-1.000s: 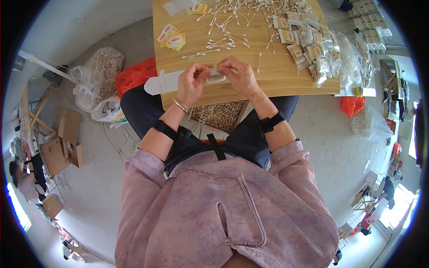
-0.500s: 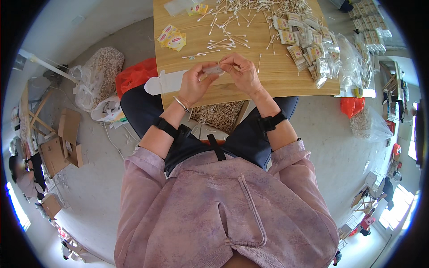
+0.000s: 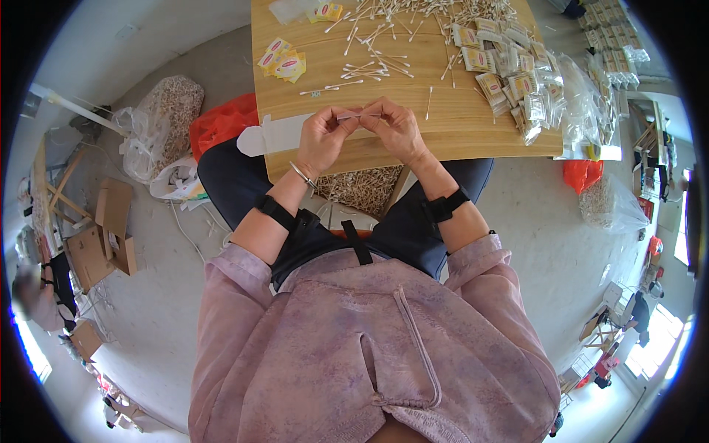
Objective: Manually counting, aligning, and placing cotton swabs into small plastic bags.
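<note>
The fingers of the left hand (image 3: pixel 323 140) and the right hand (image 3: pixel 399 134) are closing on a small clear packet (image 3: pixel 360 115), gripping it by its two ends; it is showing as a thin strip over the near part of the wooden surface (image 3: pixel 480 136); a white strip (image 3: pixel 282 136) is lying beside the left hand; cotton swabs (image 3: pixel 484 9) are lying beyond; filled packets (image 3: pixel 523 83) are lying piled rightward.

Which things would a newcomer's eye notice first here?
Probably white-tipped cotton swabs at the far end of the brown wooden table, beside clear plastic packets on the right. Then the red plastic bag left of the table. At its near edge, the left hand and right hand hold a thin translucent piece.
</note>
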`<state>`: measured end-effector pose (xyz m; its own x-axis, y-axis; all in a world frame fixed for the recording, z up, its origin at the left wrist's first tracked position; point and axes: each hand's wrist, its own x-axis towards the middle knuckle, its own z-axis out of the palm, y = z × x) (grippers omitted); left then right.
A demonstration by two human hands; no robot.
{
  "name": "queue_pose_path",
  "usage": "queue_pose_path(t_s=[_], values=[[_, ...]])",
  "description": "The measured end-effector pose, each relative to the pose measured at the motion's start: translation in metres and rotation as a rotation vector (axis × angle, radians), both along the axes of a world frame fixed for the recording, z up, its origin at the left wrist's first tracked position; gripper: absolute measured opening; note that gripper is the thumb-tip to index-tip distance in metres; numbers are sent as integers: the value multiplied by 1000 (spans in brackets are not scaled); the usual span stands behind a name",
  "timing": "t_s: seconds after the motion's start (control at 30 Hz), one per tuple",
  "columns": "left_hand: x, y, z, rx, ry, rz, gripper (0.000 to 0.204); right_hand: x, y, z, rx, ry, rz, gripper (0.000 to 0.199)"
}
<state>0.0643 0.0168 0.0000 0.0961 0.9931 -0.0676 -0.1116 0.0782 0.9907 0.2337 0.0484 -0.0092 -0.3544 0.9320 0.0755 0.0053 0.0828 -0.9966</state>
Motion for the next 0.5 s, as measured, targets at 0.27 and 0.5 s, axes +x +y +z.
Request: queue_pose_path(t_s=[0.27,0.5], values=[[9,-4,-9,-58,-117,38,15,-8,-7,-4,-275,171,-45,5],[3,1,-35,-133,-413,20,12,-11,-4,0,-356,261,-23,3]])
